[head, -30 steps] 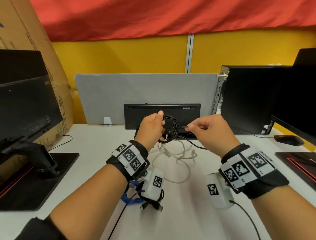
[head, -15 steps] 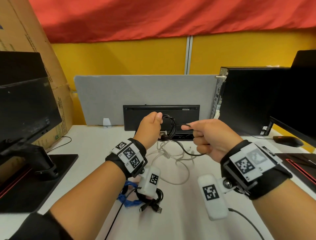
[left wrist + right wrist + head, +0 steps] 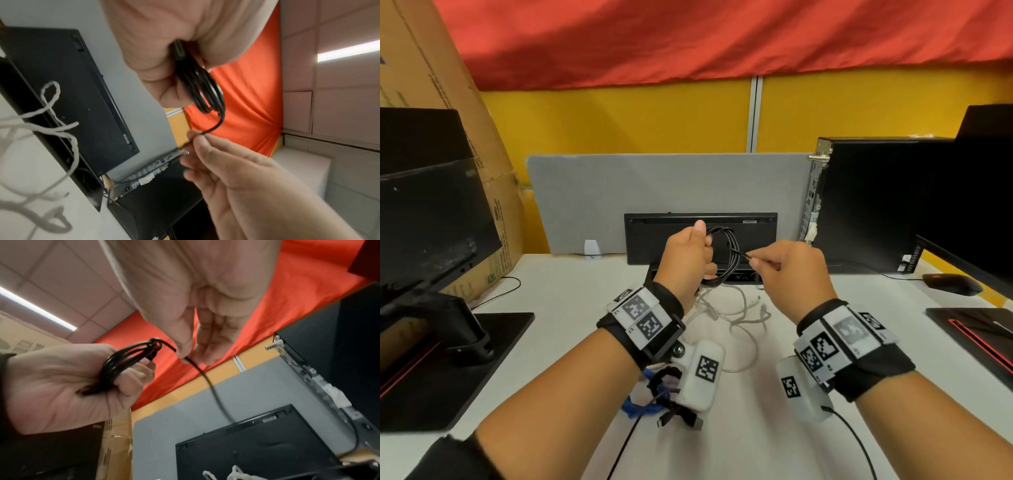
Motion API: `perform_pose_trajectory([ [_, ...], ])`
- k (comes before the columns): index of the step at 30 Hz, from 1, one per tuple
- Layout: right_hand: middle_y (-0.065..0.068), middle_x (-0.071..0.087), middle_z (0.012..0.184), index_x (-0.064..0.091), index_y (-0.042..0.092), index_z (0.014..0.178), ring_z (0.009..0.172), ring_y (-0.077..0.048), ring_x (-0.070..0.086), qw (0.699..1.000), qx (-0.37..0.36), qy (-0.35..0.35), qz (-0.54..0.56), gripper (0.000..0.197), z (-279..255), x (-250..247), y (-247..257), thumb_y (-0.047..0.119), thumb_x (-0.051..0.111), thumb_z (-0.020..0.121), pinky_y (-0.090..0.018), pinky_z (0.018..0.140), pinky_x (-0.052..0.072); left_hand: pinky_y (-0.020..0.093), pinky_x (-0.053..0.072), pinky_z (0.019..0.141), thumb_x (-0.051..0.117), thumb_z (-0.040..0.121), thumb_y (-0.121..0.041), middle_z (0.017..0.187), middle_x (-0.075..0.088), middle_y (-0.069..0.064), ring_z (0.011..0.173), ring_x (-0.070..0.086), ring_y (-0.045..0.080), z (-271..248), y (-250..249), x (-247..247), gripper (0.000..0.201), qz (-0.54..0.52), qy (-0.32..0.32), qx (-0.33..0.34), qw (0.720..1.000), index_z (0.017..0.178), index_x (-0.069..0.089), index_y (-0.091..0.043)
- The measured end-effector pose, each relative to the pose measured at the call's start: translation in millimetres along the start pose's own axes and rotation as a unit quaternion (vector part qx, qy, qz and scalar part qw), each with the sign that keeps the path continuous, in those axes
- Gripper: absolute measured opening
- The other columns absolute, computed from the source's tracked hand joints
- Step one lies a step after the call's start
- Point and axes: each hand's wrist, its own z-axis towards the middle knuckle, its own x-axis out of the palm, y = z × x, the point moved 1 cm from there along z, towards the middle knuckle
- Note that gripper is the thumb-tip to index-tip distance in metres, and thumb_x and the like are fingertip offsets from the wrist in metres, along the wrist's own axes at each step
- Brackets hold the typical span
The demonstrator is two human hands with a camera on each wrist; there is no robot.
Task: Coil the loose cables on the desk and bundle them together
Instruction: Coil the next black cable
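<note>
A black cable coil (image 3: 726,257) is gripped in my left hand (image 3: 703,255), held above the desk in front of the keyboard. My right hand (image 3: 754,262) pinches the coil's free end between thumb and forefinger, just right of the loops. In the left wrist view the coil (image 3: 202,88) hangs out of the fist and its tail runs to the right fingers (image 3: 197,138). The right wrist view shows the loops (image 3: 123,361) around the left fingers. A loose white cable (image 3: 738,317) lies tangled on the desk below. A tied black bundle with a blue tie (image 3: 666,401) lies under my left wrist.
A black keyboard (image 3: 654,236) leans upright against the grey divider (image 3: 592,198). A PC tower (image 3: 876,205) stands at the right, with a mouse (image 3: 952,284) and a monitor base (image 3: 979,329) beside it. A monitor (image 3: 431,219) on its stand occupies the left.
The slack loop that hung below my right hand is gone. The black tail now runs short and straight from the coil to my right fingers, which have moved up towards the coil.
</note>
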Motion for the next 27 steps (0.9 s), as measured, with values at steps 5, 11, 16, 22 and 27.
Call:
perform_pose_trajectory([
  [5, -0.001, 0.068, 0.059, 0.073, 0.014, 0.064, 0.061, -0.017, 0.066, 0.989, 0.037, -0.007, 0.145, 0.022, 1, 8, 7, 0.013, 0.066, 0.085, -0.030, 0.061, 0.057, 0.025, 0.020, 0.047, 0.031, 0.105, -0.032, 0.059, 0.027, -0.001, 0.049, 0.021, 0.012, -2, -1, 12, 0.037, -0.023, -0.016, 0.000, 1.000, 0.075, 0.043, -0.016],
  [11, -0.019, 0.074, 0.080, 0.075, -0.002, 0.080, 0.079, -0.030, 0.073, 0.902, 0.159, 0.047, 0.399, 0.018, 3, 10, 16, -0.005, 0.058, 0.087, -0.038, 0.077, 0.060, 0.023, 0.027, 0.042, 0.033, 0.104, -0.029, 0.055, 0.030, -0.001, 0.045, 0.027, 0.011, 4, 3, 16, 0.036, -0.002, -0.065, 0.046, 0.997, 0.072, 0.042, -0.015],
  [16, -0.011, 0.074, 0.089, 0.075, 0.014, 0.095, 0.085, -0.022, 0.071, 0.900, 0.147, 0.053, 0.406, 0.012, -5, 8, 24, 0.014, 0.067, 0.086, -0.031, 0.083, 0.058, 0.029, 0.043, 0.052, 0.034, 0.104, -0.031, 0.057, 0.041, 0.005, 0.048, 0.044, 0.013, 7, 6, 16, 0.036, 0.008, -0.078, 0.069, 0.995, 0.075, 0.045, -0.013],
  [22, -0.008, 0.073, 0.091, 0.053, 0.017, 0.131, 0.084, -0.014, 0.071, 0.862, 0.144, 0.035, 0.485, 0.046, -6, 6, 21, -0.003, 0.060, 0.089, -0.023, 0.075, 0.057, 0.033, 0.045, 0.060, 0.032, 0.105, -0.034, 0.071, 0.048, 0.014, 0.054, 0.046, 0.021, 3, 10, 13, 0.036, -0.003, 0.003, 0.045, 0.999, 0.083, 0.049, -0.011],
  [27, -0.012, 0.060, 0.087, 0.043, 0.010, 0.132, 0.064, -0.013, 0.063, 0.745, 0.200, 0.034, 0.636, 0.044, 2, 0, 23, -0.012, 0.043, 0.093, -0.027, 0.062, 0.054, 0.033, 0.051, 0.070, 0.037, 0.105, -0.024, 0.064, 0.043, 0.004, 0.058, 0.051, 0.017, 3, 6, 5, 0.030, -0.074, 0.122, 0.004, 0.990, 0.086, 0.053, -0.007],
])
